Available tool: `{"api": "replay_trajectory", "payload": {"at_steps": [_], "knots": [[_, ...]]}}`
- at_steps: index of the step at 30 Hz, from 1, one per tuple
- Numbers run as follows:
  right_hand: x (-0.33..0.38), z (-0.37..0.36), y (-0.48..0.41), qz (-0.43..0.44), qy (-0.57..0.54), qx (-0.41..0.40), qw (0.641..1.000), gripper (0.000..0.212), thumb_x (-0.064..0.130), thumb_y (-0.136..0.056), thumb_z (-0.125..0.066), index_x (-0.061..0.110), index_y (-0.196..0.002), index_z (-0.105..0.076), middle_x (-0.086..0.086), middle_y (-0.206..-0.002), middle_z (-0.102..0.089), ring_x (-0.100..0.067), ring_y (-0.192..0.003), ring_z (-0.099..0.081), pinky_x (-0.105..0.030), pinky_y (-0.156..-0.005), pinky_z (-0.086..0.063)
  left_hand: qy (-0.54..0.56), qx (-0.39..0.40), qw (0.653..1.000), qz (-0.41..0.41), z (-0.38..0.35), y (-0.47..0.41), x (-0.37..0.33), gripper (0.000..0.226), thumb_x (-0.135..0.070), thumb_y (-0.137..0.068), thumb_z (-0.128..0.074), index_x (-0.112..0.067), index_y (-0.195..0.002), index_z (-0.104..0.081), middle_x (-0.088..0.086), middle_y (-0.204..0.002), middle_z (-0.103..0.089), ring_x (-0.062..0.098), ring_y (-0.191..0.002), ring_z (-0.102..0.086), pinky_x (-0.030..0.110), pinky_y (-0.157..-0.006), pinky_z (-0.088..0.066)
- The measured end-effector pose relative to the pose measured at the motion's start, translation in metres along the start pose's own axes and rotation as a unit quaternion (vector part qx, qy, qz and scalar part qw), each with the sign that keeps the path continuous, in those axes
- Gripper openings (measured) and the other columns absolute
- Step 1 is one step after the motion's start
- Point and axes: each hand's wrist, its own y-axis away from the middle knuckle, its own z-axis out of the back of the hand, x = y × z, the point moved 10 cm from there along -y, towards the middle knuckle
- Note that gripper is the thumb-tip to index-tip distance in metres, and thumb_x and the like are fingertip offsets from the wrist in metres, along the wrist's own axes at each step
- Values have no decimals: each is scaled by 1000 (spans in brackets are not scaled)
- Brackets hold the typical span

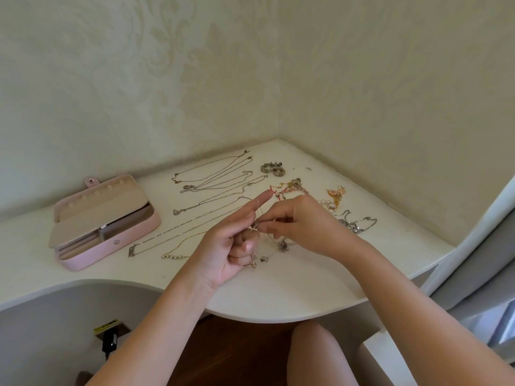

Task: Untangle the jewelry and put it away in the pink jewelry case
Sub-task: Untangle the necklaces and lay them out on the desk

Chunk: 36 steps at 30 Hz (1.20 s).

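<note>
Both hands are raised just above the white tabletop (278, 296), working on a thin chain (260, 211) between them. The left hand (231, 246) has its index finger pointing straight up with the chain running across it, while its other fingers are curled into the palm, and rose-gold links hang out below them. The right hand (301, 224) reaches in from the right, its thumb and fingers (274, 218) pinching the chain close beside the left hand's knuckles. Under the hands, a small dark pendant (282, 245) and a tiny charm (264, 259) rest on the tabletop. The pink jewelry case (83, 263) sits well to the left, open, with a beige inner flap lying over part of its compartments; whether any jewelry is inside cannot be made out. Between the case and the hands, several long necklaces (214, 174) lie stretched out side by side, and a short pearl strand (172, 256) lies nearest the front edge. Toward the corner of the walls sit a grey beaded bracelet (273, 168), a knotted heap of pink and gold pieces (292, 188) and a silver chain tangle (354, 222).
</note>
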Motion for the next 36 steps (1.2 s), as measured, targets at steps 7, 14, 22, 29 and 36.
{"api": "replay_trajectory", "payload": {"at_steps": [7, 14, 22, 29, 36], "knots": [[2, 7, 3, 3, -30, -2, 1000, 14, 7, -87, -65, 17, -94, -73, 3, -76, -71, -4, -60, -61, -28, -69, -53, -37, 4, 999, -10, -2, 1, -3, 44, -16, -84, -47, -32, -123, -58, -4, -43, -46, -2, -31, -20, 13, -33, -8], [6, 14, 4, 3, -45, -9, 999, 7, 8, -84, -70, 15, -82, -71, 8, -64, -67, -5, -60, -63, -22, -67, -52, -25, 7, 1000, -6, -3, 1, -2, 43, -15, -84, -47, -32, -122, -60, 3, -45, -52, 3, -34, -9, 12, -32, -9], [4, 17, 5, -23, -104, -1, 994, 3, 8, -87, -65, 9, -85, -66, 14, -53, -58, -4, -49, -50, -15, -50, -35, -38, 7, 999, -2, -4, 1, -1, 41, -20, -83, -49, -35, -119, -62, 9, -54, -59, 6, -36, -7, 15, -35, -6], [4, 18, 2, -17, -112, 14, 994, 12, 11, -94, -56, 19, -85, -59, 5, -58, -53, -9, -48, -41, -19, -47, -35, -62, 25, 998, 7, -5, -2, 5, 46, -22, -89, -47, -37, -132, -51, 15, -72, -69, 1, -33, -15, 17, -35, -6], [16, 43, 0, 3, 126, 24, 992, 6, 29, -83, -72, 23, -83, -71, 14, -44, -39, -5, -45, -37, -13, -45, -30, -90, 29, 995, 16, -6, -2, 8, 50, -26, -88, -46, -42, -135, -44, 18, -84, -71, 2, -33, -14, 16, -33, -8]]}}
